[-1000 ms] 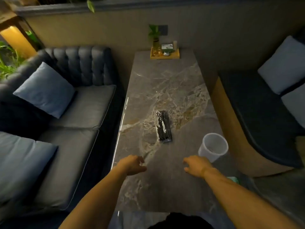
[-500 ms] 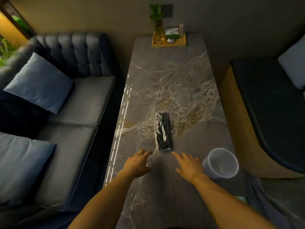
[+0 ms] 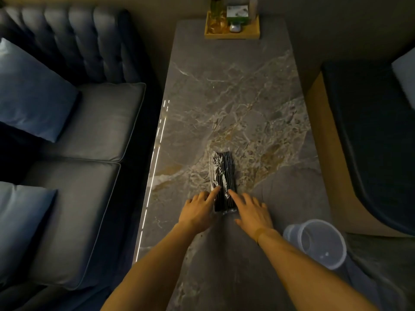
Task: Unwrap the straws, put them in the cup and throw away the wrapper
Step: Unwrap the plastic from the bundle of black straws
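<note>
A bundle of black straws in a crinkled clear wrapper [image 3: 223,173] lies lengthwise in the middle of the marble table [image 3: 235,90]. My left hand [image 3: 198,211] rests at the bundle's near left side, its index finger touching the wrapper. My right hand [image 3: 252,211] lies flat at the near right side, a fingertip on the wrapper. Both hands have their fingers spread and neither grips the bundle. A clear plastic cup [image 3: 318,242] stands upright and empty near the table's right edge, to the right of my right forearm.
A wooden tray [image 3: 232,33] with a small plant and a box stands at the table's far end. A dark sofa with blue cushions [image 3: 74,122] runs along the left. A dark bench [image 3: 370,131] flanks the right side.
Both hands have reached forward from the near part of the table to the bundle's near end and now touch its wrapper. The view has moved closer.
</note>
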A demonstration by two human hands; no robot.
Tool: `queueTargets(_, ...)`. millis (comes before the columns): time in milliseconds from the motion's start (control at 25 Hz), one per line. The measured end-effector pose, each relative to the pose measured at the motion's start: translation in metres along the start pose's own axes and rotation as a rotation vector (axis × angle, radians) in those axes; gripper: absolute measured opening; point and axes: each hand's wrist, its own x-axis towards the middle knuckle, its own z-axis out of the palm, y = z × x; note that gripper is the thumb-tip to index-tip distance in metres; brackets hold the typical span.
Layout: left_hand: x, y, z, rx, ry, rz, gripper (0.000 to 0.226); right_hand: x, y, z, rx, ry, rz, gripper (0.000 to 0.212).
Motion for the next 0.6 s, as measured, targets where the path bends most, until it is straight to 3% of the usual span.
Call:
queueTargets(200, 0.014, 0.009, 0.005, 0.029, 0.015, 0.029, 0.086, 0.015, -0.011, 0.006, 0.080, 0.029, -0.017, 0.081)
queueTargets(440, 0.014, 0.021, 0.013, -0.287, 0.016, -0.097, 0.079, 0.010, -0.022, 0.014, 0.572, 0.064, 0.119, 0.086)
queueTargets(600, 0.002, 0.023, 0.013, -0.452, -0.014, -0.099, 0.086, -0.007, -0.021, 0.019, 0.654, 0.081, 0.085, 0.088)
